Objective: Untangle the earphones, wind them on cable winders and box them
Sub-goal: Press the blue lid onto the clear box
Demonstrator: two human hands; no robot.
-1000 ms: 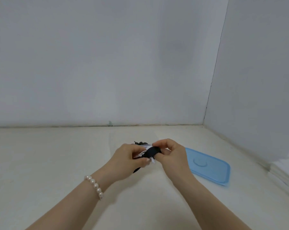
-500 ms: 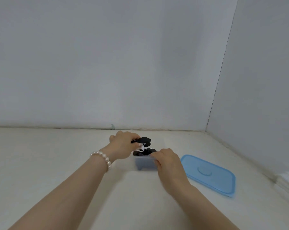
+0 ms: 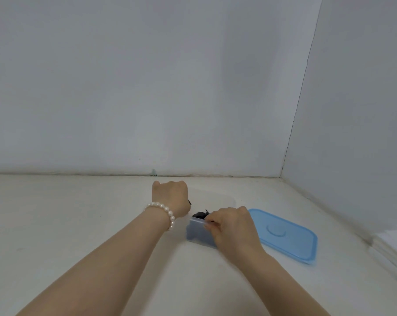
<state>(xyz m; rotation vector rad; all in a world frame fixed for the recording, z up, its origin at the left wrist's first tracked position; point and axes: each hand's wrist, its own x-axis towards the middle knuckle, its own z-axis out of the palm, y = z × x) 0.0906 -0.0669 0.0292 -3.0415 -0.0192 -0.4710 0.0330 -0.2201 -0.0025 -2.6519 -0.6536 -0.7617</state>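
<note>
My right hand grips the near rim of the box to steady it. My left hand reaches inside, fingers curled downward; what they hold is hidden. The lid lies beside the box, off for loading.

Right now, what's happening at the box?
A person is packing black wound earphones into a clear plastic box on the white table. The right hand grips the box's near rim, steadying it. The left hand, pearl bracelet at its wrist, reaches down into the box; its fingers are hidden. The blue lid lies off, right of the box.
</note>
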